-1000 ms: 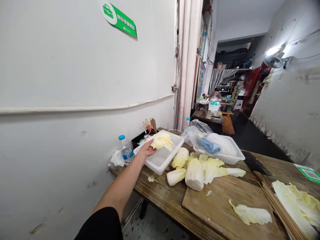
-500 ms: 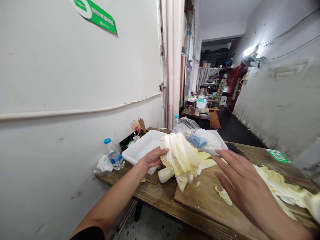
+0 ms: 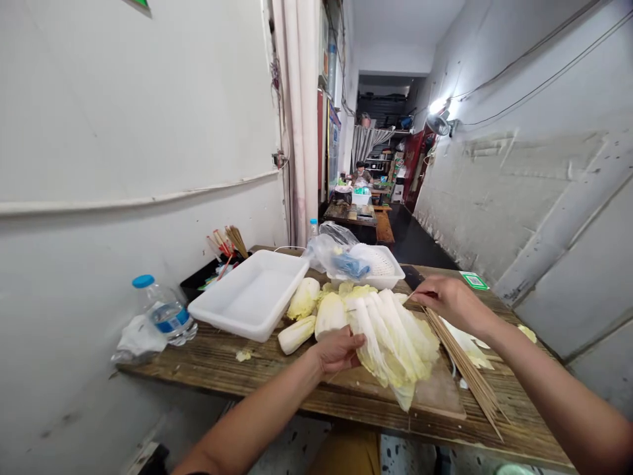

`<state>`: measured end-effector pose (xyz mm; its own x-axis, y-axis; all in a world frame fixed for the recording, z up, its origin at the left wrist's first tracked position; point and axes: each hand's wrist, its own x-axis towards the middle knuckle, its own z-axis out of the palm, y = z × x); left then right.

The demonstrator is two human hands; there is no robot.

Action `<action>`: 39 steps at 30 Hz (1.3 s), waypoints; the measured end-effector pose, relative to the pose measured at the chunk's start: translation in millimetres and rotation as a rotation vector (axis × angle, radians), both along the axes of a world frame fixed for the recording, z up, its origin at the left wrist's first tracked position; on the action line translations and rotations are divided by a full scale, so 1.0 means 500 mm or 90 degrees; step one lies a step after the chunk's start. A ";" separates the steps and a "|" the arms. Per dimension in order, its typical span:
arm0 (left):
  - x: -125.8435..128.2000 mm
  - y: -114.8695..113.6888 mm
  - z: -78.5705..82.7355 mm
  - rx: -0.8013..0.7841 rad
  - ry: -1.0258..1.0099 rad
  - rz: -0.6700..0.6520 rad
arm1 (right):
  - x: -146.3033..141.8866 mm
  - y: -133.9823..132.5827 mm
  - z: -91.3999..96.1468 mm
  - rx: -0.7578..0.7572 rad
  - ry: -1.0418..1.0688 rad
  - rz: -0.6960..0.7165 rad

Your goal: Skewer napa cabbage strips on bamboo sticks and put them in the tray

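Observation:
My left hand (image 3: 339,349) is closed on the stem end of a fanned stack of pale cabbage leaves (image 3: 395,333), which lies across the wooden cutting board (image 3: 438,396). My right hand (image 3: 445,300) is curled at the far end of a bundle of bamboo skewers (image 3: 465,373) just right of the leaves. I cannot make out what its fingers pinch. A dark cleaver blade (image 3: 410,277) shows just beyond that hand.
A white tray (image 3: 252,297) sits left of three cut cabbage chunks (image 3: 304,298). Behind them are a white colander (image 3: 378,260) and a plastic bag (image 3: 333,251). A water bottle (image 3: 165,313) and a black chopstick box (image 3: 220,257) stand by the wall. A person (image 3: 363,173) sits far down the corridor.
My left hand left the white tray, took up the stack of cabbage leaves and brought it onto the cutting board. My right hand came into view and moved to the skewers.

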<state>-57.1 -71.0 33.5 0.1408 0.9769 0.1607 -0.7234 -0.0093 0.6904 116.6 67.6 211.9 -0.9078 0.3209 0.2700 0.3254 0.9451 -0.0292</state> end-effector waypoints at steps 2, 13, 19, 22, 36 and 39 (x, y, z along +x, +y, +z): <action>0.013 -0.002 0.000 0.014 0.004 -0.011 | 0.015 0.000 -0.005 -0.035 0.005 0.010; 0.023 -0.026 0.019 -0.014 0.075 -0.036 | -0.003 -0.021 -0.043 -0.240 -0.111 0.104; 0.021 -0.036 -0.011 0.016 0.052 -0.027 | 0.001 -0.017 -0.068 -0.356 -0.068 0.100; 0.019 -0.039 -0.027 0.015 0.065 -0.009 | 0.009 -0.018 -0.077 -0.402 -0.089 0.115; 0.013 -0.033 -0.065 0.044 0.100 -0.052 | 0.016 -0.011 -0.054 -0.347 -0.027 0.118; 0.016 -0.021 -0.089 0.045 0.032 -0.056 | 0.021 -0.015 -0.043 -0.355 -0.040 0.127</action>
